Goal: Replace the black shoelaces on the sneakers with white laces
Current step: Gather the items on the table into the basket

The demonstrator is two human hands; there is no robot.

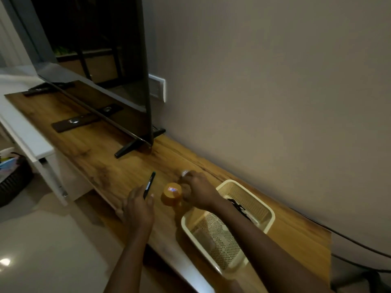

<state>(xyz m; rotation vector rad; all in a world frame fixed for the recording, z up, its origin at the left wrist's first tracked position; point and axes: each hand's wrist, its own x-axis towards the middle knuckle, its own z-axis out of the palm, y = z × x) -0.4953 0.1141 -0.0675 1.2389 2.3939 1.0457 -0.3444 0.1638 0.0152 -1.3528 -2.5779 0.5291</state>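
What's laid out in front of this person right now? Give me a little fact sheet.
Surface: wooden console, television on it
Left hand: holds black pen
Right hand: curled round small white item, beside orange tub
Basket: cream, black laces inside
Sneakers: not in view

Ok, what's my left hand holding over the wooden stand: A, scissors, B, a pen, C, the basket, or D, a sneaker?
B: the left hand grips a dark pen with the thumb against it, just left of the orange jar.
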